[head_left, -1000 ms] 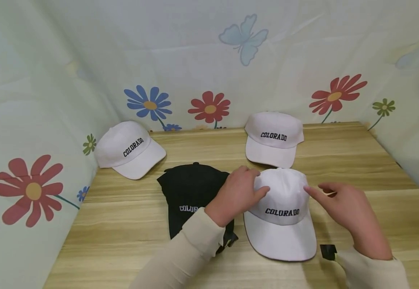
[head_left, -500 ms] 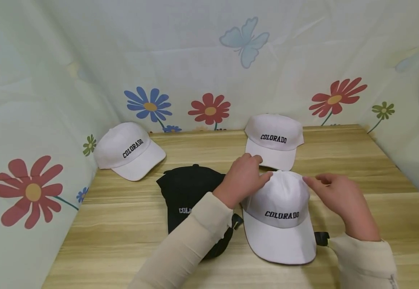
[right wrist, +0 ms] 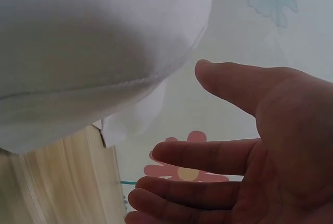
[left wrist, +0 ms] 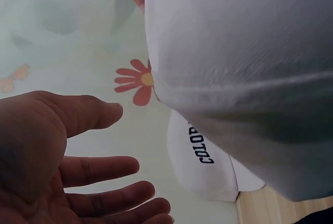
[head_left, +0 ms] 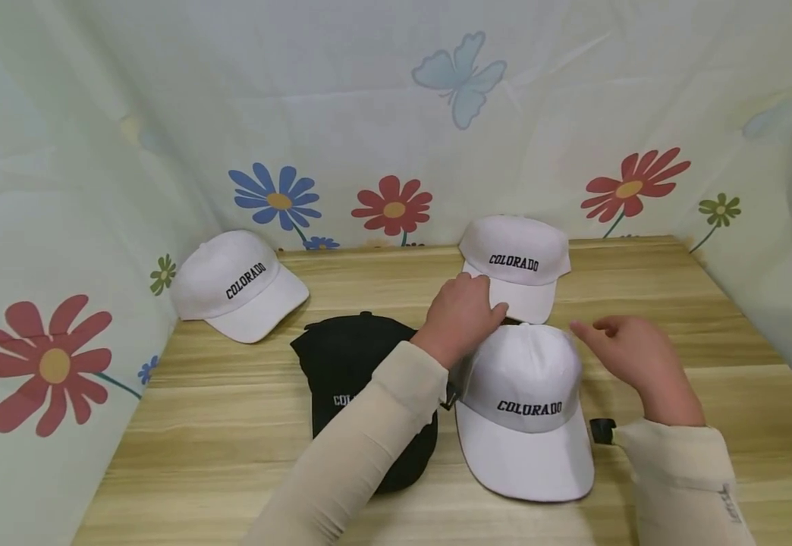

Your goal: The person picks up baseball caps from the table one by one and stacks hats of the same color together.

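A white baseball cap with black COLORADO lettering rests on the table, brim toward me. My left hand is at the far left of its crown, thumb beside the top; it hides part of the cap behind. In the left wrist view, my left hand has its thumb and fingers spread apart from the white cap. Right of the crown hovers my right hand, with a gap to the fabric. Its extended fingers hold nothing in the right wrist view.
A black cap lies left of the front white cap, partly under my left sleeve. Another white cap sits behind, and a third at the far left. A flowered cloth surrounds the wooden table.
Both hands have moved toward the back of the table, off the front white cap's crown. My right thumb has come away from the fabric. The caps stay in about the same places.
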Demonstrator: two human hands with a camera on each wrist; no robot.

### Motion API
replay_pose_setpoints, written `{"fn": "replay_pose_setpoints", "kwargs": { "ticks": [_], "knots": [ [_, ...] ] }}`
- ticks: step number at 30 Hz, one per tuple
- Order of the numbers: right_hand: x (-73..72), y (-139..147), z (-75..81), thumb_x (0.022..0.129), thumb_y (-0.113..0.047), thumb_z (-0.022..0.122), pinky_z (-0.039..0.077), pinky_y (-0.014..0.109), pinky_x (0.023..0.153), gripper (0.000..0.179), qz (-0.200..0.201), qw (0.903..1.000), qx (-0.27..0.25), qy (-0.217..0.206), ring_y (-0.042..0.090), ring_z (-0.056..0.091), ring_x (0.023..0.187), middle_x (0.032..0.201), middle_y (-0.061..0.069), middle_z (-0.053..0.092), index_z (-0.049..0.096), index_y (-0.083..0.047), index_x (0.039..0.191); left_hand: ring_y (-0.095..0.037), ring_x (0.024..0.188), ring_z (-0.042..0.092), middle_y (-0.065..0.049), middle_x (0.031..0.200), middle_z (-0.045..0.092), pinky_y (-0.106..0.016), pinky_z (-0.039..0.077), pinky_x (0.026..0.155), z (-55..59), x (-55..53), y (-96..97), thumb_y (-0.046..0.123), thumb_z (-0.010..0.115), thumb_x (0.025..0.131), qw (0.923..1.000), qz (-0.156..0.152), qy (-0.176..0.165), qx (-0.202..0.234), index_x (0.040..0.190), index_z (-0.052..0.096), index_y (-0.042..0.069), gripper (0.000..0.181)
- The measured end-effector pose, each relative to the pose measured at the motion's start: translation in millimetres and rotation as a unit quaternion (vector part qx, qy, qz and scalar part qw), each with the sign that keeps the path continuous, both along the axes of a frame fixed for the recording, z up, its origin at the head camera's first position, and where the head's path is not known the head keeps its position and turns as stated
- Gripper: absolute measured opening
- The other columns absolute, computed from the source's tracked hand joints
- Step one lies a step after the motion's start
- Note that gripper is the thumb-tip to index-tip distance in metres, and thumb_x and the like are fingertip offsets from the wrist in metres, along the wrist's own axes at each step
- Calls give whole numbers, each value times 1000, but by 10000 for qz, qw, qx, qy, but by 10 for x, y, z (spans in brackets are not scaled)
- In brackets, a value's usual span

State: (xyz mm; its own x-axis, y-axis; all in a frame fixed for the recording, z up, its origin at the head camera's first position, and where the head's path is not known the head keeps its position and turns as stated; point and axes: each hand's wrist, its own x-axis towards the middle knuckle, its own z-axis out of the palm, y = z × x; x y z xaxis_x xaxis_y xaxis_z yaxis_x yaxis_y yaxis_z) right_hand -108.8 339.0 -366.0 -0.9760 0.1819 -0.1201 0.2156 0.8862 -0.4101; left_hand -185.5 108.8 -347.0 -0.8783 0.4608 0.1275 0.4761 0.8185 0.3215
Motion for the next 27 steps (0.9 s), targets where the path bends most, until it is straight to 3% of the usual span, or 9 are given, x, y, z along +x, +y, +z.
{"fn": "replay_pose_setpoints", "kwargs": {
  "ticks": [5,12,19,27],
  "knots": [
    [-73,57,-42,94,-65,39,48,57,81,85,62,9999,82,-10,49,56,108,125,36,55,54,12,127,-20,83,66,-8,94,67,-31,55,71,-22,-135,77,38,56,96,9993,110,313,-196,97,67,6,34],
    [-184,96,-65,94,-66,38,48,57,82,87,142,9995,111,-253,48,57,107,125,35,56,53,13,128,-18,73,66,-5,85,69,-29,52,56,-16,-264,151,37,57,95,9988,265,329,-231,86,67,9,31],
    [-304,91,-84,94,-66,39,47,59,85,88,172,9994,58,-310,48,56,109,128,36,53,51,13,130,-16,64,64,-3,78,69,-29,50,50,30,-383,157,36,56,96,9990,341,-19,-272,81,66,11,32],
    [-407,106,-116,95,-62,41,46,60,87,82,296,9991,146,-248,49,55,110,126,35,55,55,12,127,-15,66,63,0,79,70,-30,51,54,33,-501,180,35,57,95,9974,415,-432,-411,81,67,13,29]
  ]
}}
